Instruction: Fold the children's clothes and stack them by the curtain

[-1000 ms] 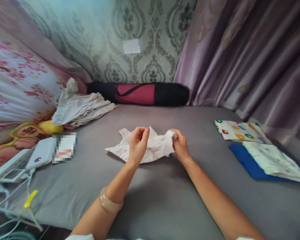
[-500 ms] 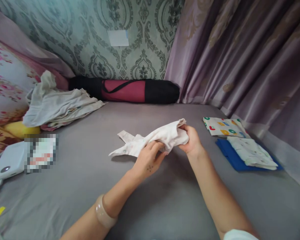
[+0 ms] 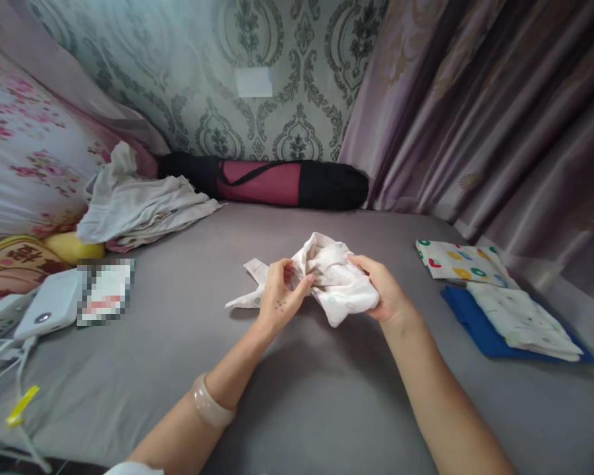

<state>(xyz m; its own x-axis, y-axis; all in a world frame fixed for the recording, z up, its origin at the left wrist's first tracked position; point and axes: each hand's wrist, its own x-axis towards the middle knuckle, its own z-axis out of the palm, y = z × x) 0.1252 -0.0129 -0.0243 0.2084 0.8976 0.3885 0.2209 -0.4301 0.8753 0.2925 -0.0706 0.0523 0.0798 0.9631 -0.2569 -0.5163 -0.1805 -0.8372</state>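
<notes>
Both my hands hold a small white printed garment (image 3: 339, 280) bunched up just above the grey bed sheet (image 3: 297, 396). My left hand (image 3: 281, 297) pinches its left side with closed fingers; a pale bangle sits on that wrist. My right hand (image 3: 383, 290) grips the bundle from the right, fingers wrapped under it. One end of the cloth trails down onto the sheet at the left.
A heap of pale clothes (image 3: 138, 208) lies at the back left by a floral pillow (image 3: 24, 158). A red and black roll bag (image 3: 277, 183) rests against the wall. Folded printed cloths (image 3: 462, 260) and a blue one (image 3: 479, 326) lie at the right. A power bank (image 3: 47, 310) and cables sit left.
The garment, spread flat a second ago, has been gathered into a bunch between my hands. My right hand lifted it and now cups it; my left hand moved in close.
</notes>
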